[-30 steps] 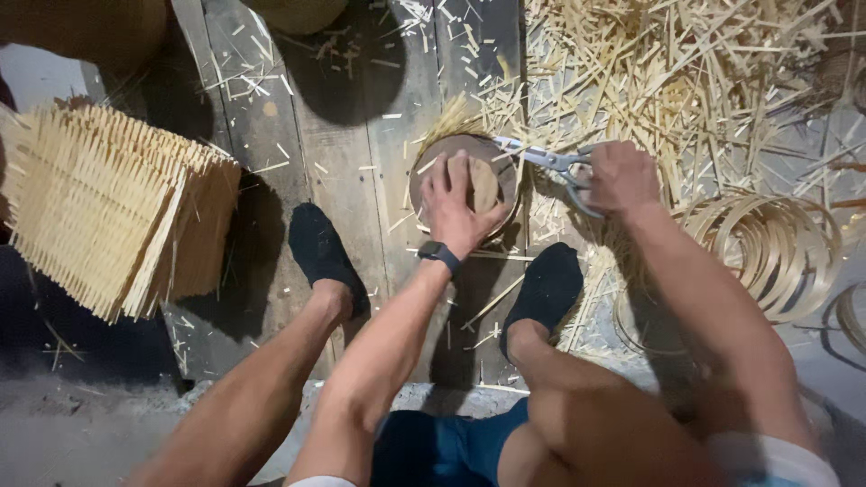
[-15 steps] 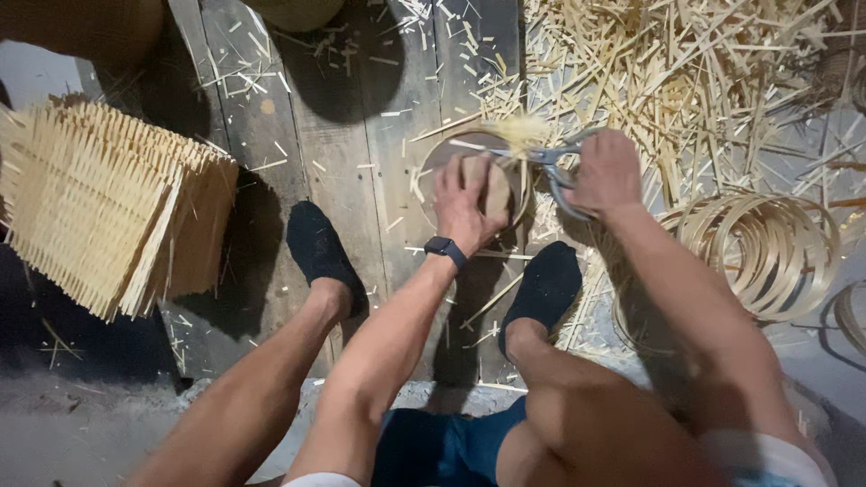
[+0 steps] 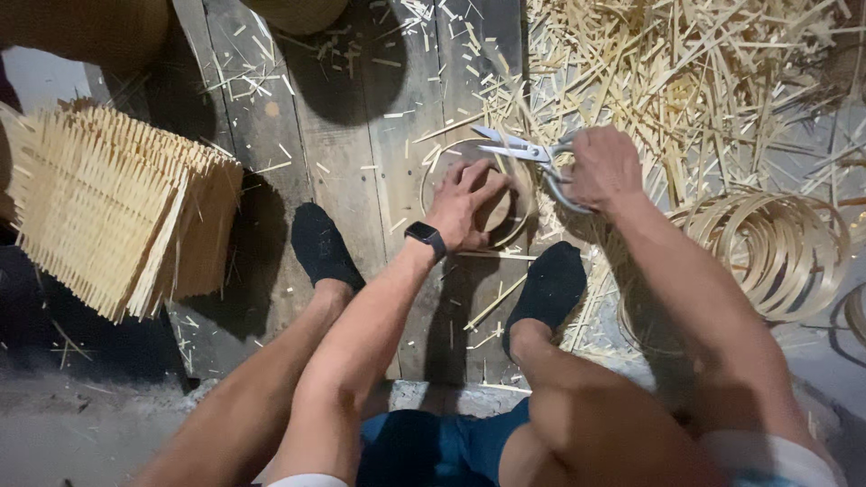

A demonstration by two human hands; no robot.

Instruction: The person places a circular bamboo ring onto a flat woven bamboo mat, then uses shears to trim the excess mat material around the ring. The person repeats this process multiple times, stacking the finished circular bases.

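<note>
Since half a second ago the scissors (image 3: 528, 153) have opened, blades spread over the far rim of the round woven basket (image 3: 505, 212). Right hand (image 3: 603, 167) is closed around their handles; left hand (image 3: 465, 206) presses flat on the basket — fingers spread — between two black-socked feet. Bamboo hoops (image 3: 776, 248) lie right, a woven stack (image 3: 108, 207) left.

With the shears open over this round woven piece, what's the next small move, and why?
Probably close the shears on the strips at the far rim of the round woven piece: the blades are open there in the right hand, and the left hand pins the piece down.
</note>
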